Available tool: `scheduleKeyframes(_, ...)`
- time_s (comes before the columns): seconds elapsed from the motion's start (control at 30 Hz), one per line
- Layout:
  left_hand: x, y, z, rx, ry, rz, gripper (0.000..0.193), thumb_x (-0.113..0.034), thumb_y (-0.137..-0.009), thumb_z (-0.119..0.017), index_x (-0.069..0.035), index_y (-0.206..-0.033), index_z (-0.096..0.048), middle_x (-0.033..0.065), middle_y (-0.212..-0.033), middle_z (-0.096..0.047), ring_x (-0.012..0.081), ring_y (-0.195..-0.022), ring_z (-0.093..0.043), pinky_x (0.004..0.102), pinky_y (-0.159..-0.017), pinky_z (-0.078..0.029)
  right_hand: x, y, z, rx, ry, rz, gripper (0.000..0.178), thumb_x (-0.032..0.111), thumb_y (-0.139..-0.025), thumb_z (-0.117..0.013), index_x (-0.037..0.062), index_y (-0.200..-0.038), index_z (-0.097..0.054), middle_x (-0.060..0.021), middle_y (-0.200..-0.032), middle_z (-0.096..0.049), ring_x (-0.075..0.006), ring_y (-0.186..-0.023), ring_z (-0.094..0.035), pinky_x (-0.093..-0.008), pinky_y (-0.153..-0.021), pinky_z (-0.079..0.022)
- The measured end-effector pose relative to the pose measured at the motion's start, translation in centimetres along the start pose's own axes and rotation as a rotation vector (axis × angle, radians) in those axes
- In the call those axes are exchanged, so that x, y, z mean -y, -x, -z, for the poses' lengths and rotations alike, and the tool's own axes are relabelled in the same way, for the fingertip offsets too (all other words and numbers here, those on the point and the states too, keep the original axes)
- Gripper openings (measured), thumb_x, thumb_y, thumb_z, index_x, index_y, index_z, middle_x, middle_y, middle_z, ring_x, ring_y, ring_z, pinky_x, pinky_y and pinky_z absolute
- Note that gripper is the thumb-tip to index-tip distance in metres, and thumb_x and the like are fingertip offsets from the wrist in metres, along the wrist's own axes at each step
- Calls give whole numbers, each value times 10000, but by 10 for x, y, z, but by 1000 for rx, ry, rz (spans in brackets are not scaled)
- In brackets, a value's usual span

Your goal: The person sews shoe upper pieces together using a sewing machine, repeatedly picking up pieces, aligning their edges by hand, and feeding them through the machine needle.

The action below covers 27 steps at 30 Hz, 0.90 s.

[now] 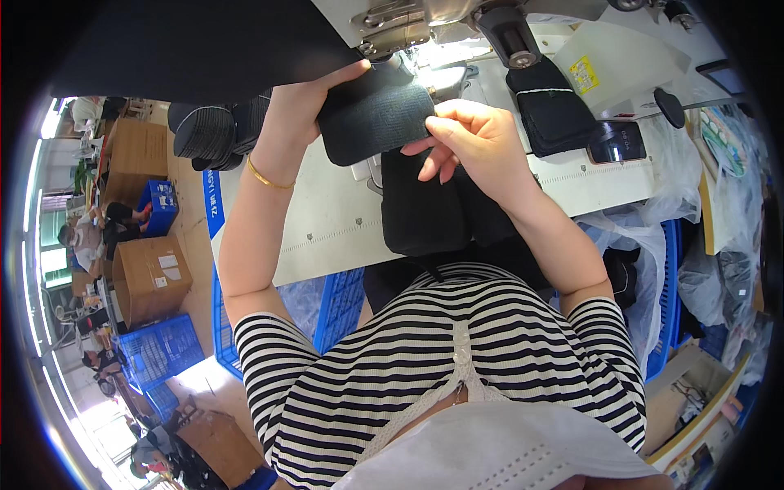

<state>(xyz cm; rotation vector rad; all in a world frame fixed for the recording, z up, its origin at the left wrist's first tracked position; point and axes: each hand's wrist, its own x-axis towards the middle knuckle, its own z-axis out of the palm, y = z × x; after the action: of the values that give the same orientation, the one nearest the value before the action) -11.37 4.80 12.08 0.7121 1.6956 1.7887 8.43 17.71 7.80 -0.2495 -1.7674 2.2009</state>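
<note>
Okay, right hand (487, 145) pinches round-cornered, finely textured black fabric piece (377, 118); left hand (296, 110) grips opposite edge, partly hidden behind it; sewing machine (510, 37) cut off above.

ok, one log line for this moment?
left hand: holding left side of black pad | right hand: pinching its right edge | pad: near sewing machine | phone: on table
</note>
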Motion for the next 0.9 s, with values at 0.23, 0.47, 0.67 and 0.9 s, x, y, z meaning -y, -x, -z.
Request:
scheduleKeyframes(0.23, -3, -8, -11, -121, -25, 73, 262, -7, -758, -807, 1, -985, -677, 60, -931, -668, 180, -857, -658, 309, -719, -577, -2, -2, 1, -30, -50, 42, 196, 121, -982, -545, -53, -990, -634, -150, -866, -744, -146, -640, -720, -216, -514, -518)
scheduleKeyframes(0.47, -2, -18, 4, 5, -15, 86, 278, -2, -777, -791, -3, -1034, -685, 61, -977, -687, 175, -883, -654, 307, -776, -572, -10, -4, -6, -16, -89, 62, 177, 120, -984, -543, -40, -963, -616, -143, -865, -745, -141, -635, -716, -213, -516, -516)
scheduleKeyframes(0.67, 12, -13, 9, -16, -391, -336, 292, -27, -846, -762, -6, -1122, -670, 104, -1074, -694, 235, -964, -670, 339, -836, -553, -8, -2, -4, -8, -47, 83, 205, 141, -997, -549, -53, -1032, -607, -196, -897, -739, -156, -655, -721, -212, -535, -531)
scheduleKeyframes(0.9, 18, 46, -31, 91, -973, -1037, 488, -173, -673, -894, -39, -1082, -663, 100, -1064, -642, 275, -1011, -591, 361, -848, -500, -8, -1, 0, -63, 49, 102, 182, 143, -963, -589, -20, -964, -670, -81, -834, -742, -115, -651, -703, -220, -573, -515)
